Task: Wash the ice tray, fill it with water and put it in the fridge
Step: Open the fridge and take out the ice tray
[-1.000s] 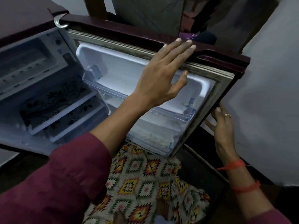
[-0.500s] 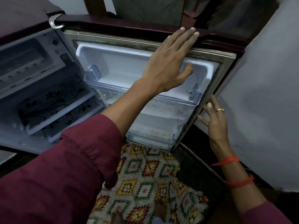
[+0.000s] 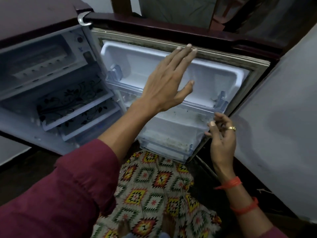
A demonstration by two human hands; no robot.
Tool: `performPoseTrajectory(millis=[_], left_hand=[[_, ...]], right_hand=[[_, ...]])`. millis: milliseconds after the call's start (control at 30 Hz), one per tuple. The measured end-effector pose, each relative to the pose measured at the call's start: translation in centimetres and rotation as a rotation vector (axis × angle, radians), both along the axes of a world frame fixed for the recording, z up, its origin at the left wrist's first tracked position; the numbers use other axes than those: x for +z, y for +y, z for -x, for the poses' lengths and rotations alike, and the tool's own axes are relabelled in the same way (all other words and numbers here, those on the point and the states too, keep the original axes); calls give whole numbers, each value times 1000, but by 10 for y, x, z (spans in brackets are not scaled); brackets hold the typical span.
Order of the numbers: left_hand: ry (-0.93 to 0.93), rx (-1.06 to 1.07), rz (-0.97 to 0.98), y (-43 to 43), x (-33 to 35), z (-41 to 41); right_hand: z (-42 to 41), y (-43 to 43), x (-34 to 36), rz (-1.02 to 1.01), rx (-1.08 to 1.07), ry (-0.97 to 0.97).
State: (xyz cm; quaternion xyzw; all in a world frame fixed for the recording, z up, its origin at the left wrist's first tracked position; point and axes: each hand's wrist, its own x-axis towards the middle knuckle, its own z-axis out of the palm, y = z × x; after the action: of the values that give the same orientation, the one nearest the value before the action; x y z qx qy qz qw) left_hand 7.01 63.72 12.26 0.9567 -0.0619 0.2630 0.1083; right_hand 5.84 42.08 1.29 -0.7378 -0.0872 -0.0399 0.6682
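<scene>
The maroon fridge stands at the left with its door swung wide toward me. My left hand reaches out flat, fingers straight, in front of the door's white inner liner; whether the fingertips touch the top gasket I cannot tell. My right hand hovers by the door's lower right edge with fingers loosely bent, holding nothing. The freezer box sits at the top of the cabinet. No ice tray is in view.
Two glass shelves with a black floral print fill the cabinet. Clear door racks run across the inner door. A grey wall is close on the right. My patterned clothing hangs below.
The left hand has slid down from the door's top rim onto the front of the inner liner. The right hand has moved left, level with the door's lower edge, fingers more bent.
</scene>
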Motion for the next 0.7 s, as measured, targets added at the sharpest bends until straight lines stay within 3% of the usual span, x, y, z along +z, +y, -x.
performPoseTrajectory(millis=[100,367,700], left_hand=[[12,81,47,30,-13,33],[73,358,224,129,-42,122],[-40,627,527,290,-54,184]], right_hand=[[17,24,-2,62,72,-62],[45,137,2,35,383,6],[51,337,18,44,629,-20]])
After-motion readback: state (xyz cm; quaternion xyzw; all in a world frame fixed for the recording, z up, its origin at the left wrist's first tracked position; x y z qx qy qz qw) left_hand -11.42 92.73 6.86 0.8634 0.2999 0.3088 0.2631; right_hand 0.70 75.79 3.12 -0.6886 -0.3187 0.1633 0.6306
